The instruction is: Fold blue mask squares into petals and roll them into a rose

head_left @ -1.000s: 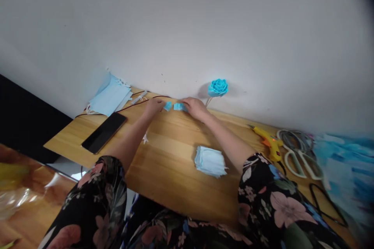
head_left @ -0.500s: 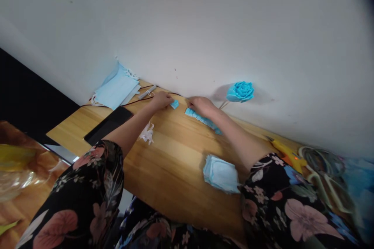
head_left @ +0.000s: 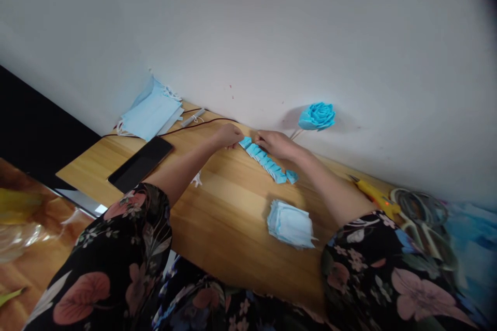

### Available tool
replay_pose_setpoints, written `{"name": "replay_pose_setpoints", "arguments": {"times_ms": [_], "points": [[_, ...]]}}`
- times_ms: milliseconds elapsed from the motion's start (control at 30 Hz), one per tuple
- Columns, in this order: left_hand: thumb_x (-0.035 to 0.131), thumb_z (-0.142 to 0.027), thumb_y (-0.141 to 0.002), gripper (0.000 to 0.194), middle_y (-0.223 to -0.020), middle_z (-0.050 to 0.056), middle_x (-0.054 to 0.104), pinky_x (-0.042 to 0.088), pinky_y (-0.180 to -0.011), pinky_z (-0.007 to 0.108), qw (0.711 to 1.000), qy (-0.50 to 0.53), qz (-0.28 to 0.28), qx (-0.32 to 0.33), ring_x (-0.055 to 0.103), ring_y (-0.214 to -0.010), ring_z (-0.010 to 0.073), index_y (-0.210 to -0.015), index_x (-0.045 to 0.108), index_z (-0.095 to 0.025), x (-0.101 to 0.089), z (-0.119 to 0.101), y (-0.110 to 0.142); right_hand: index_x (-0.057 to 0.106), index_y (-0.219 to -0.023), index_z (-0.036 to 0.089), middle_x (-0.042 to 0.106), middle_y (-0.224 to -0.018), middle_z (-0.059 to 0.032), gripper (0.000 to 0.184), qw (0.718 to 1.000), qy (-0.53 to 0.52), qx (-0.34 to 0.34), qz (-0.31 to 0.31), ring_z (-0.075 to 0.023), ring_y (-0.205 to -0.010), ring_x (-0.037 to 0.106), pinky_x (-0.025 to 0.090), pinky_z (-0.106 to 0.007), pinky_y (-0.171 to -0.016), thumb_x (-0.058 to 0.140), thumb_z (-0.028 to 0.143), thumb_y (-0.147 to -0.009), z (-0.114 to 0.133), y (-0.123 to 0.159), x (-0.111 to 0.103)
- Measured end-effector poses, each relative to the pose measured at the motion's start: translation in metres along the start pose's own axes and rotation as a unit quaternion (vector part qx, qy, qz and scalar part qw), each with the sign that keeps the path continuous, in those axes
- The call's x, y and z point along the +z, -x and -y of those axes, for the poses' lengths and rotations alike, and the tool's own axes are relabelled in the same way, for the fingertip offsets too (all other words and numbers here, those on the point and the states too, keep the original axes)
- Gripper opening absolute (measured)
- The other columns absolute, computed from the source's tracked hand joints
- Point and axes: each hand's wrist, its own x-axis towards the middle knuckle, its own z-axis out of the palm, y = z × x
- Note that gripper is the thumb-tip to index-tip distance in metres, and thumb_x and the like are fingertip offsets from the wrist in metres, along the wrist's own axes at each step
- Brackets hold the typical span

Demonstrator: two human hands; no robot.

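Observation:
My left hand (head_left: pixel 229 136) is closed in a pinch on a small folded blue fabric piece (head_left: pixel 245 142), at the upper end of a row of folded blue fabric pieces (head_left: pixel 266 161). The row lies slantwise on the wooden table, its pieces overlapping. One loose folded piece (head_left: pixel 291 176) sits at its lower right end. My right hand (head_left: pixel 275 144) is just above the row, fingers curled together near its upper end. What those fingers hold, if anything, is hidden. A blue fabric rose (head_left: pixel 317 116) on a thin stem leans by the wall behind my right wrist.
A stack of pale blue squares (head_left: pixel 291 223) lies in front of my right forearm. Face masks (head_left: pixel 153 108), a grey stick (head_left: pixel 193 118), a black phone (head_left: pixel 140 164) and white scraps (head_left: pixel 197 179) are at left. A yellow glue gun (head_left: pixel 375 194) and scissors (head_left: pixel 423 232) lie at right.
My left hand has moved right with the blue piece, bringing it to the row's upper end. My right hand has shifted slightly right, and more of the row shows.

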Motion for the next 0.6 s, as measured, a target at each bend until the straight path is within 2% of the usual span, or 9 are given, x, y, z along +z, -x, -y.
{"name": "replay_pose_setpoints", "arguments": {"times_ms": [300,600], "points": [[0.061,-0.009,-0.074,0.033,-0.041,0.004,0.056,0.034,-0.042,0.023,1.0,0.01,0.018,0.008,0.047,-0.035,0.0123,-0.043,0.055,-0.016,0.0014,0.0027,-0.0033,0.064,-0.099,0.019,0.073,-0.092,-0.007,0.019,0.998,0.031,0.039,-0.025,-0.0179,-0.08,0.061,0.035,-0.025,-0.068,0.046,0.024,-0.097,0.0014,-0.0063,0.0042],[0.057,-0.01,-0.078,0.033,-0.042,0.001,0.054,0.035,-0.041,0.02,0.999,-0.027,0.021,-0.007,0.048,-0.036,0.0105,-0.046,0.052,-0.016,0.0006,-0.0042,-0.0003,0.066,-0.099,0.02,0.074,-0.094,-0.0057,0.02,0.997,0.049,0.047,-0.031,-0.017,-0.081,0.062,0.034,-0.025,-0.067,0.046,0.024,-0.097,0.0004,-0.0083,0.0089]]}}
